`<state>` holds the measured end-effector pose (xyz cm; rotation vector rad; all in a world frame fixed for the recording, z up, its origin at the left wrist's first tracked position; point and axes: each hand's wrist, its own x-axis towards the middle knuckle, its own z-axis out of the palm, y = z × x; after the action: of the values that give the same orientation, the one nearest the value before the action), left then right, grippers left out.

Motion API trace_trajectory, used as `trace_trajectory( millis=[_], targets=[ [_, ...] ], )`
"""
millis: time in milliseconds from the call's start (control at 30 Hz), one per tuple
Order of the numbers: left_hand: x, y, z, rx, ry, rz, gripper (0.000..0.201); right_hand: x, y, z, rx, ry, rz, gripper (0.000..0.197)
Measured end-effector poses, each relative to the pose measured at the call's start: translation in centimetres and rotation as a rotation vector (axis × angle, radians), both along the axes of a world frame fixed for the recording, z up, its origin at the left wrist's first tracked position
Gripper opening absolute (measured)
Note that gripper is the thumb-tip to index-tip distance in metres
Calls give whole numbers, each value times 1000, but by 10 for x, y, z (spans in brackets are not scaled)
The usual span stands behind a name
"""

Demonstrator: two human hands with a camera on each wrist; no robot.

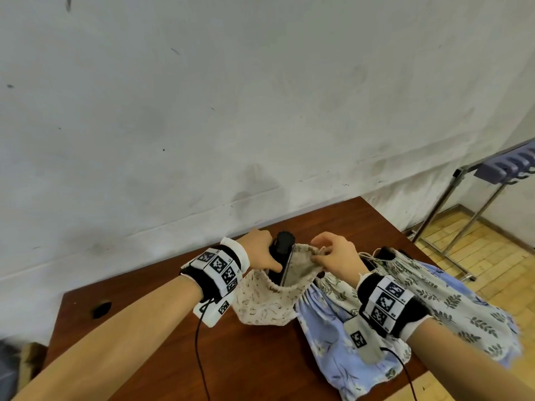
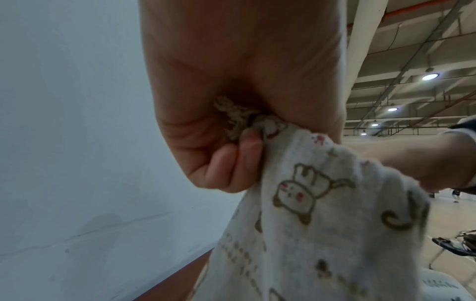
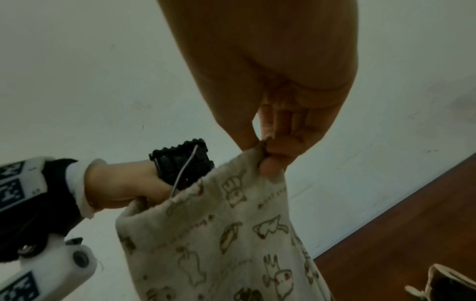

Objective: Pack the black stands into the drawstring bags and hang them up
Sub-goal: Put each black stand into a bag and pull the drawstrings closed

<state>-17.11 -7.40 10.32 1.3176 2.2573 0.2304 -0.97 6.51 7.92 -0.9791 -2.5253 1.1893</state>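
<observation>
Cream cotton, printed with small cartoon animals, forms the drawstring bag you hold open above the dark brown wooden surface. Your left hand curls around the black stand, a ridged plastic piece whose lower half sits inside the bag's mouth, and also bunches the bag's rim in its palm. Your right hand pinches the gathered rim opposite, fingers closed tight on the cloth. Just right of it, two more soft bags lie crumpled on the surface: a blue floral bag and a white leaf-print bag.
</observation>
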Motion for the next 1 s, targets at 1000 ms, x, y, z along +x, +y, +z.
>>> trace_trajectory(
  millis=[1000],
  targets=[
    [-17,-30,3,-201,-566,461,69,-24,-38,1,-270,45,190,16]
  ],
)
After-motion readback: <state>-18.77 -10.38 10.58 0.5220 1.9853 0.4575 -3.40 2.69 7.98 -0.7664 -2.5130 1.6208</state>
